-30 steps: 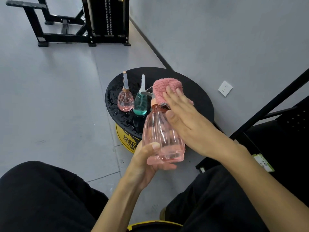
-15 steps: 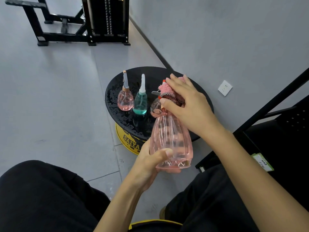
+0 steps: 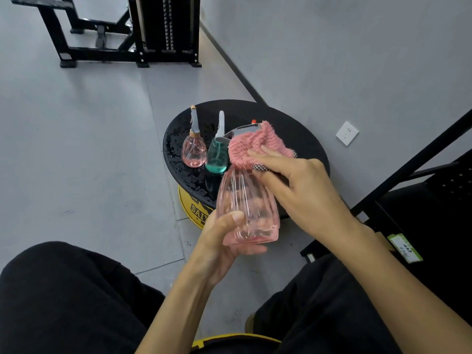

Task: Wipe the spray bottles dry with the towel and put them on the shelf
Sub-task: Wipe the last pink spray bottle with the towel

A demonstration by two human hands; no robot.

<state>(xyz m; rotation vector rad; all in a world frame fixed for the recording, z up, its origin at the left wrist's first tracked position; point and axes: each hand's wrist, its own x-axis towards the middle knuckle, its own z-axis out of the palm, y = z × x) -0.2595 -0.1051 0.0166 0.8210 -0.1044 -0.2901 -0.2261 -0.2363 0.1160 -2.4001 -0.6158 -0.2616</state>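
My left hand [image 3: 217,244] grips the base of a large clear pink spray bottle [image 3: 246,208], held upright above my lap. A fluffy pink towel [image 3: 252,145] is wrapped over the bottle's neck and sprayer head, and my right hand [image 3: 298,185] presses it there. Only the grey trigger and a red nozzle tip stick out of the towel. Behind them a small pink spray bottle [image 3: 193,150] and a teal spray bottle [image 3: 217,155] stand side by side on the wet round black table [image 3: 301,139].
The table top rests on a yellow base [image 3: 190,206] close to a grey wall with a white socket [image 3: 346,133]. A black metal shelf frame [image 3: 419,159] rises at the right. Black gym equipment [image 3: 132,31] stands far back on the grey floor. My black-trousered legs fill the bottom.
My right hand shifted with the towel over the top of the large bottle; the towel now bunches out over the sprayer head. The left hand has raised and turned the bottle slightly.
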